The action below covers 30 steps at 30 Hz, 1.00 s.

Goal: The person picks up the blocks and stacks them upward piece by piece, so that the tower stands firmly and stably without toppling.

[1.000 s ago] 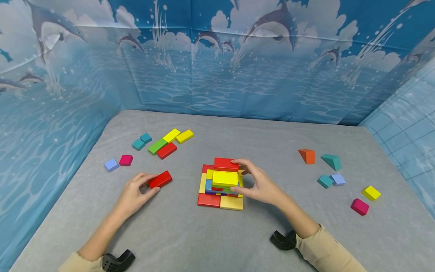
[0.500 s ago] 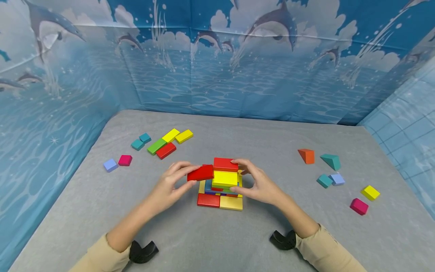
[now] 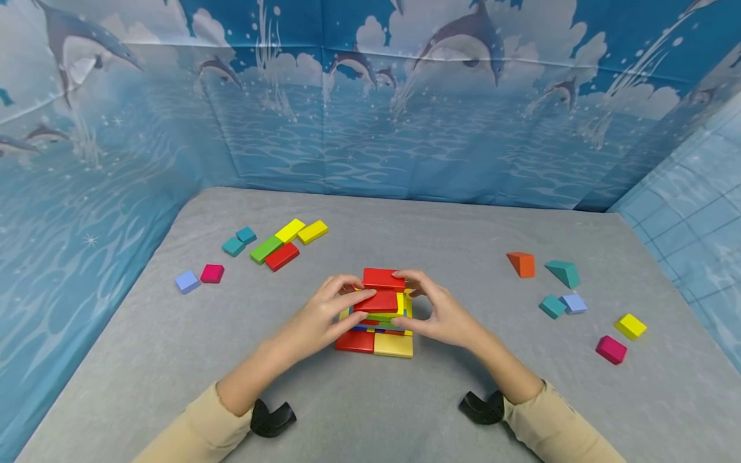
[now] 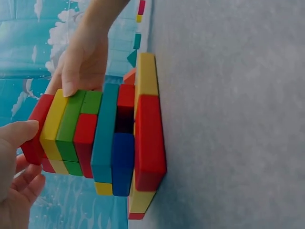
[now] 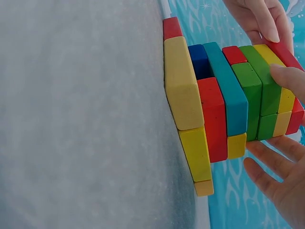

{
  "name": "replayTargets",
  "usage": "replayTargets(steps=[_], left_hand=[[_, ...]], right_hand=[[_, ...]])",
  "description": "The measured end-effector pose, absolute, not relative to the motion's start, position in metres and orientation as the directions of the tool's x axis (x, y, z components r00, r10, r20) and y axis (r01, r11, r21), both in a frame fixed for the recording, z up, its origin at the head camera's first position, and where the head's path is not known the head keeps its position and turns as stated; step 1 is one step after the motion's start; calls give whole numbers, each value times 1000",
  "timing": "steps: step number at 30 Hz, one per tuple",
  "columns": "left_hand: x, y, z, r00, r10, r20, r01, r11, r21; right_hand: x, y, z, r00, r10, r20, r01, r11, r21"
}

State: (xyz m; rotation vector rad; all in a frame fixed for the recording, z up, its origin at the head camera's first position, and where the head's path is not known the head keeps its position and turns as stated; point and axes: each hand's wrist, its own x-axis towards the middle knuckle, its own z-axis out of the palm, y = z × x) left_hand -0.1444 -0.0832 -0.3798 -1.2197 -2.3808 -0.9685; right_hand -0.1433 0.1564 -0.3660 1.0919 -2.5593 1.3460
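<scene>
My left hand [image 3: 324, 315] has brought the red rectangular block [image 3: 383, 303], pinched, from left of the block tower [image 3: 379, 325] to its top front; this seems to complete the upper layer. My right hand [image 3: 440, 310] grips the tower's right side.

Head view above tower [image 3: 382, 317], wrist views close

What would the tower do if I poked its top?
The tower would probably come apart, not move as one, since its blocks look simply stacked. They might slide easily, as their faces look smooth and flat. The bottom layer would likely stay put: it's widest and lies flat on the cloth.
</scene>
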Motion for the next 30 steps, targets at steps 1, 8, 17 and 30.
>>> replayTargets(steps=[1,8,17,30], left_hand=[[-146,-82,-381,-588,601,542,809,415,417],[-152,-78,-382,-560,608,563,827,451,336],[-156,-75,-385,-588,600,542,808,412,421],[-166,-82,-389,-571,599,562,816,334,472]], right_hand=[[-143,157,-366,-748,-563,351,-609,371,-701],[-144,158,-368,-736,-568,368,-626,365,-689],[-144,157,-367,-751,-564,344,-603,374,-705],[-144,157,-368,-777,-533,335,-582,406,-704]])
